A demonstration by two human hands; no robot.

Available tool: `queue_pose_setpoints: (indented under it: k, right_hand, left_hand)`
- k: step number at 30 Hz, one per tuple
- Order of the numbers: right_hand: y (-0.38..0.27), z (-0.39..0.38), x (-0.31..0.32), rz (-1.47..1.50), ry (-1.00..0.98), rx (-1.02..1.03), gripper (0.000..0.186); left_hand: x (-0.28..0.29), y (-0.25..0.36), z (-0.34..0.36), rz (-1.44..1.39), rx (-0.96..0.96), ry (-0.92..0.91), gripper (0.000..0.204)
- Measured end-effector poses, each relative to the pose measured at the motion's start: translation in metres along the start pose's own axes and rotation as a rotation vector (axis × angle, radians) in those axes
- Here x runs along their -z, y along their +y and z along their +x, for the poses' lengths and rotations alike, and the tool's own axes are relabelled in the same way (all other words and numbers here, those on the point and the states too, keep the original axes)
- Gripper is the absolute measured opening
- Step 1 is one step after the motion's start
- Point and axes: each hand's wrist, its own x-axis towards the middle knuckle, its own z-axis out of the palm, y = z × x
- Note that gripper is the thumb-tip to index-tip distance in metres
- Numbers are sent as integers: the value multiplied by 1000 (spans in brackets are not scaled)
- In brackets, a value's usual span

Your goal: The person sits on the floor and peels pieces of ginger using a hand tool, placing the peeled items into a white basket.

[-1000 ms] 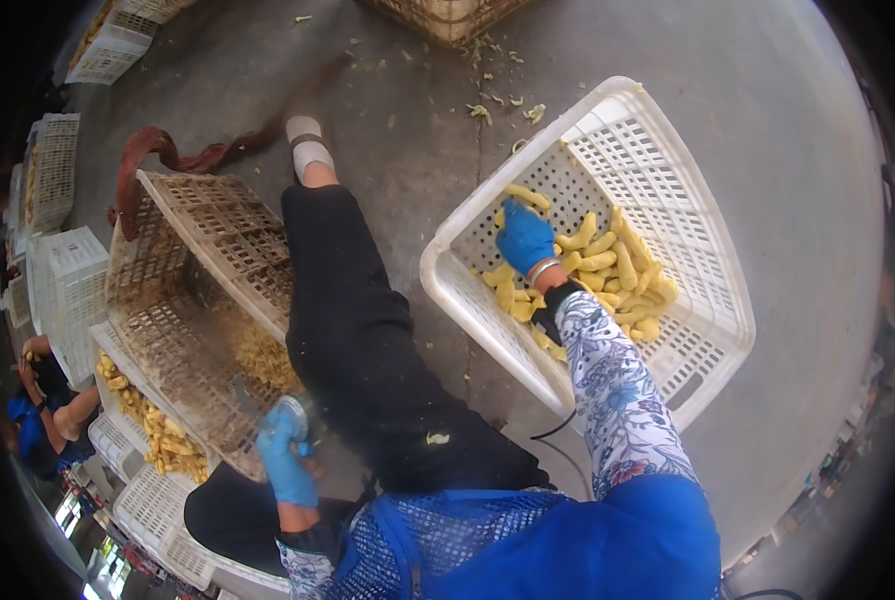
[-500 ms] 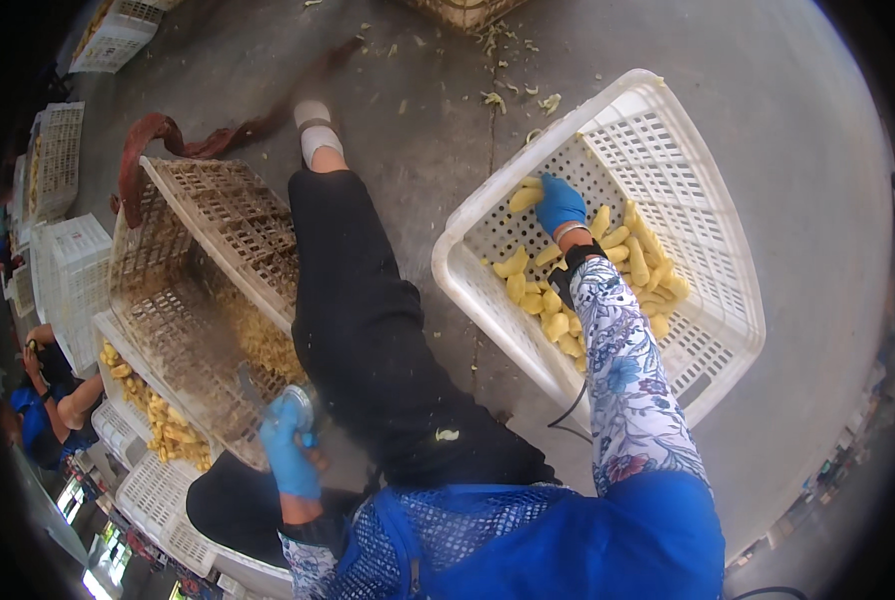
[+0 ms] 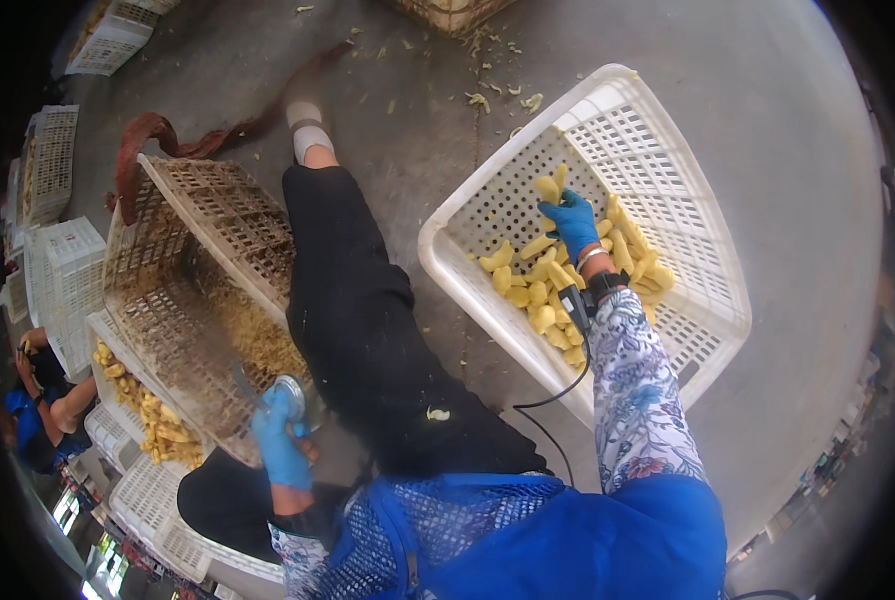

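Observation:
My right hand point(image 3: 576, 228), in a blue glove, grips a pale yellow peeled ginger piece point(image 3: 551, 188) inside the white perforated basket point(image 3: 674, 147), above several more peeled pieces point(image 3: 538, 297) lying on its floor. My left hand point(image 3: 280, 440), also blue-gloved, is closed on a metal tool point(image 3: 289, 393) with a round shiny part, beside a tilted dirty crate point(image 3: 223, 223) with yellowish scraps point(image 3: 255, 332) inside. What else the left fingers hold is unclear.
My outstretched leg lies between the baskets. Unpeeled ginger point(image 3: 163, 427) fills a crate at left. A red cloth point(image 3: 147, 136), stacked white crates point(image 3: 66, 262) and another dirty crate point(image 3: 453, 15) surround me. A co-worker point(image 3: 43, 410) sits at far left; scraps dot the floor.
My right hand has moved right from the basket's left part and now lifts a ginger piece, turned more upright. My left hand has stayed closed on the tool, shifting slightly.

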Motion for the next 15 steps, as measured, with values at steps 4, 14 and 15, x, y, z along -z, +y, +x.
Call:
queue_pose_setpoints:
  k: [4, 14, 15]
  right_hand:
    - [-51, -69, 15, 174, -218, 140, 46]
    - [-172, -300, -4, 47, -952, 226, 43]
    - [-171, -314, -13, 21, -1052, 181, 42]
  left_hand:
    - [-1, -5, -2, -24, -74, -33, 30]
    - [-9, 70, -77, -187, -469, -758, 36]
    - [-14, 72, -89, -202, -491, -815, 36]
